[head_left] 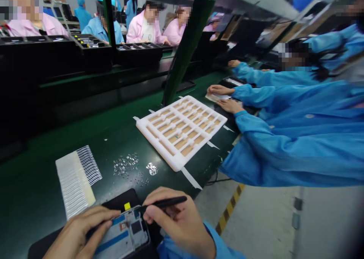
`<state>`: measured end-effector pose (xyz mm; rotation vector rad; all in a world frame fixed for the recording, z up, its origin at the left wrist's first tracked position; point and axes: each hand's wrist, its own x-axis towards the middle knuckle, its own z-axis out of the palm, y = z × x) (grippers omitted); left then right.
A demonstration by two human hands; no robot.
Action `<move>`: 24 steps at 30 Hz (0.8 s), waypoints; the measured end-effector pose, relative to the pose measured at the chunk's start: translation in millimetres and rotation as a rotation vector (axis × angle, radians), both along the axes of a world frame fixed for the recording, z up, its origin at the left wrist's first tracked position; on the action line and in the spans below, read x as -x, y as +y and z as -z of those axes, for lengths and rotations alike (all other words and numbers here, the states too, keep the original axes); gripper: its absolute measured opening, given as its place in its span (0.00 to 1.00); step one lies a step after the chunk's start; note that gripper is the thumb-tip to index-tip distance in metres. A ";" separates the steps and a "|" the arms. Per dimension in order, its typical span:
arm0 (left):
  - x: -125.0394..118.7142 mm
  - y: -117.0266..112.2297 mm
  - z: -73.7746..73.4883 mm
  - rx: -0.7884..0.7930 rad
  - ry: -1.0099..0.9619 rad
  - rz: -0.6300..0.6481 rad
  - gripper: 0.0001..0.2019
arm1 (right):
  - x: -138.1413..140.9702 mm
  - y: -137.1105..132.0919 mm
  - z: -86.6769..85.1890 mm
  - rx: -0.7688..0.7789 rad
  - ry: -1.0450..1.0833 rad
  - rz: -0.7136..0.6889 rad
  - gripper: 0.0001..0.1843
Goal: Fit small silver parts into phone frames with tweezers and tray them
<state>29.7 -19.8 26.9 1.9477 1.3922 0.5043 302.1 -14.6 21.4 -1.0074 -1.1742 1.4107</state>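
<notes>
My left hand (pixel 81 232) grips an opened smartphone (pixel 122 232) with blue strips on its inner back, resting on a black mat (pixel 119 198). My right hand (pixel 176 221) pinches a slim black pen-like tool (pixel 167 202), its tip at the phone's upper edge. A yellow tag (pixel 127 206) sits at that edge. Beyond my hands lie scattered tiny metal parts (pixel 125 165) and a small shiny heap (pixel 152 169). To their left is a white sheet of striped strips (pixel 75 179). A white moulded tray (pixel 180 132) stands farther out.
The parts lie on a dark green workbench (pixel 36 198). Co-workers in blue smocks (pixel 284 145) lean in at the right, their hands (pixel 224 100) on the bench. A green post (pixel 187 43) and black bins (pixel 36 50) stand beyond. The floor (pixel 261 221) lies lower right.
</notes>
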 end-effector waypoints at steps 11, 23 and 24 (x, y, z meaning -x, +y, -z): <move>-10.9 2.0 -3.1 0.134 -0.072 -0.030 0.15 | 27.6 0.2 9.3 -0.023 -0.259 -0.165 0.09; -12.6 -2.2 9.7 0.087 -0.051 -0.046 0.13 | 29.0 -0.8 10.6 0.001 -0.230 -0.108 0.08; -13.3 -2.9 10.8 0.082 -0.052 -0.058 0.13 | 28.9 -1.0 10.6 -0.001 -0.228 -0.102 0.07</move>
